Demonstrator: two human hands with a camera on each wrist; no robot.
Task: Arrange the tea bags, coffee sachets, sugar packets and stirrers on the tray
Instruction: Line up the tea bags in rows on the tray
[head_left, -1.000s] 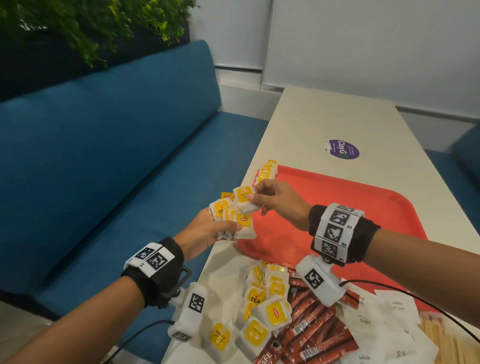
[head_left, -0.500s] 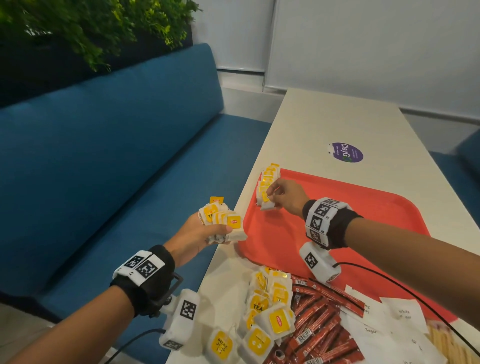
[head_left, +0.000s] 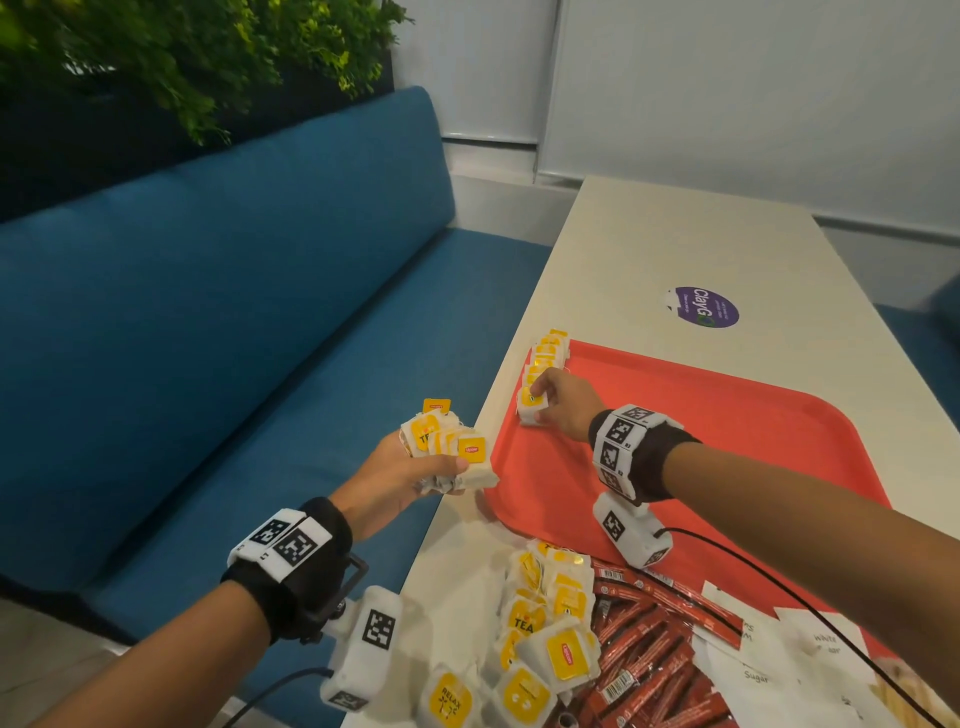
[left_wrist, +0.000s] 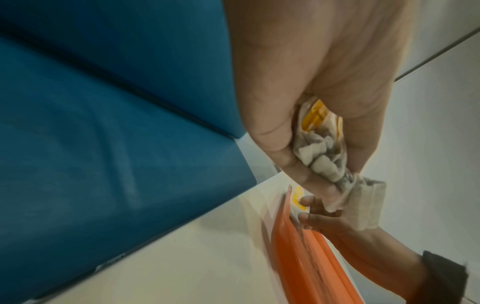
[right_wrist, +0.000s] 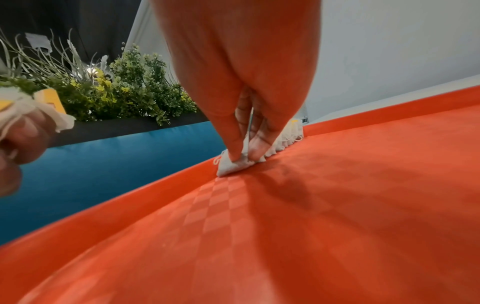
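Note:
A red tray (head_left: 727, 415) lies on the cream table. Along its left rim stands a row of white tea bags with yellow tags (head_left: 548, 351). My right hand (head_left: 540, 402) pinches one tea bag (right_wrist: 232, 166) and holds it down on the tray floor at the near end of that row. Just left of the tray's near corner, my left hand (head_left: 441, 470) grips a bundle of tea bags (head_left: 449, 441) above the table edge. The same bundle (left_wrist: 337, 164) shows in the left wrist view, squeezed between thumb and fingers.
Loose tea bags (head_left: 540, 639), red coffee sachets (head_left: 654, 660) and white sugar packets (head_left: 769, 665) lie heaped at the table's near end, with wooden stirrers (head_left: 914, 696) at the far right. A purple sticker (head_left: 701, 306) marks the table beyond the tray. A blue bench (head_left: 234, 338) runs along the left.
My right hand took a tea bag from the left hand's bundle, carried it away to the tray's left rim and set it down at the row's end. The left hand sank slightly.

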